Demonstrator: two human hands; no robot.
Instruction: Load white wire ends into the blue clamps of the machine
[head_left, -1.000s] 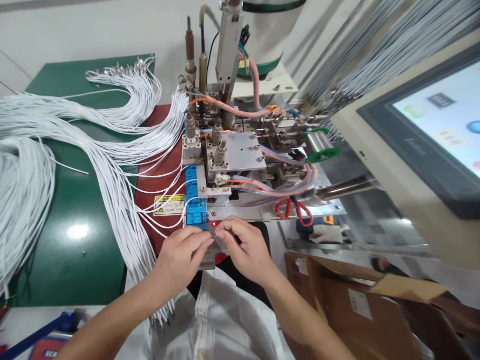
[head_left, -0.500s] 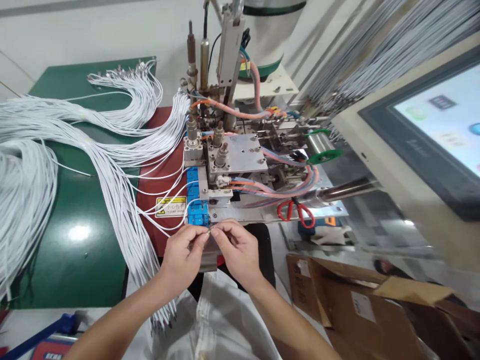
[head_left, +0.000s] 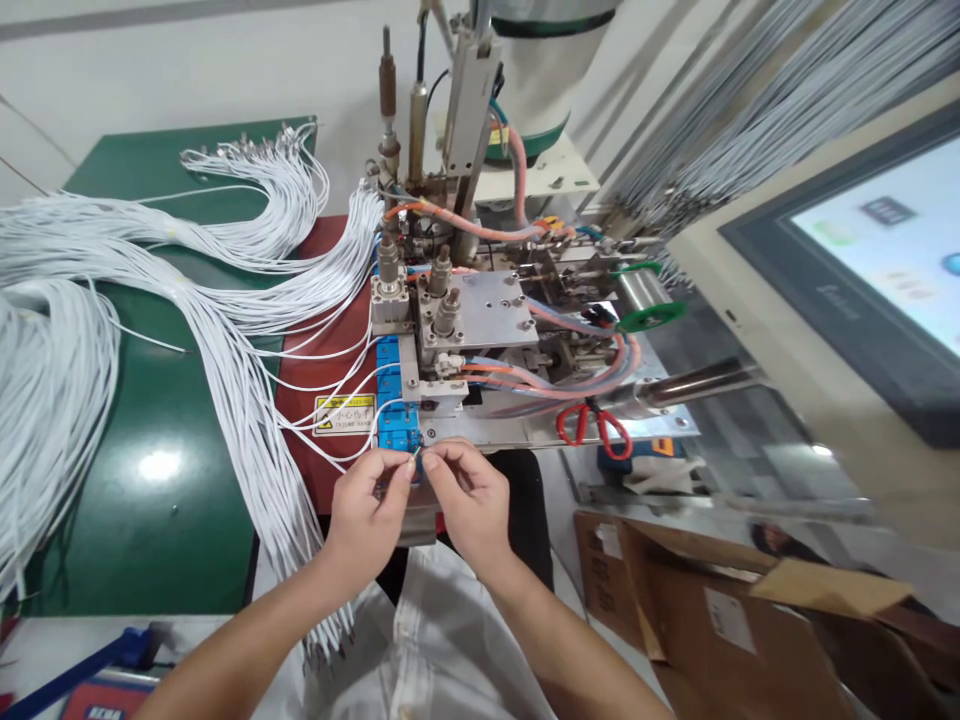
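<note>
My left hand [head_left: 369, 510] is closed in a pinch on the end of a white cable, from which thin wires [head_left: 416, 454] stick out, one of them greenish. Close to its right, my right hand [head_left: 471, 505] has thumb and forefinger pressed together beside the wire tips; what lies between them is too small to make out. Just beyond both hands is the blue clamp row [head_left: 395, 425] along the machine's edge, with several white cables [head_left: 352, 375] running into it from the left.
A machine [head_left: 480, 310] with hoses and a wire spool [head_left: 646, 298] fills the middle. Red-handled scissors [head_left: 592, 428] rest at its front edge. Bundles of white cables [head_left: 225, 360] cover the green table [head_left: 187, 540]. A screen [head_left: 877, 240] is at right, above cardboard boxes [head_left: 705, 610].
My fingertips have drawn slightly apart, and the wire tips at the left hand now show more clearly. The whole view has shifted a little.
</note>
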